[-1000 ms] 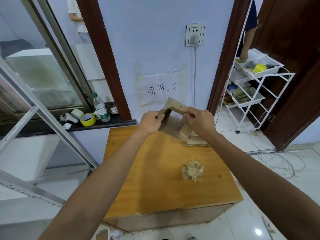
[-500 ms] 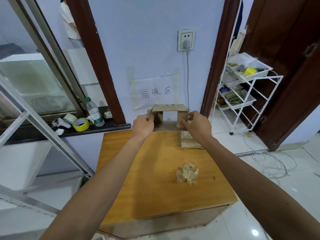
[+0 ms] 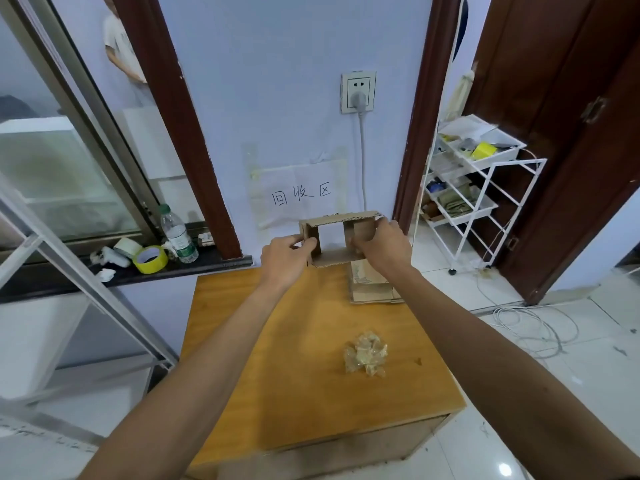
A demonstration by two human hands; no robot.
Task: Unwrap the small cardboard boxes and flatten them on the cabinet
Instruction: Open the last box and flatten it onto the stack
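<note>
I hold a small brown cardboard box (image 3: 341, 220) above the far edge of the wooden cabinet (image 3: 294, 358). Both its ends are open, so I see the wall through it. My left hand (image 3: 285, 259) grips its left wall, thumb and fingers pinching the cardboard. My right hand (image 3: 382, 245) grips its right wall. A stack of flattened cardboard (image 3: 372, 287) lies on the cabinet under my right wrist. A crumpled wad of clear tape (image 3: 365, 353) lies on the cabinet nearer to me.
A window ledge (image 3: 114, 271) to the left holds a water bottle (image 3: 178, 235) and a yellow tape roll (image 3: 150, 259). A white wire shelf cart (image 3: 481, 192) stands at the right by a dark door. Cables (image 3: 533, 323) lie on the tiled floor.
The box has turned from a tilted diamond to a level, squared open tube. Both hands have stayed on its sides and lifted it slightly toward the wall.
</note>
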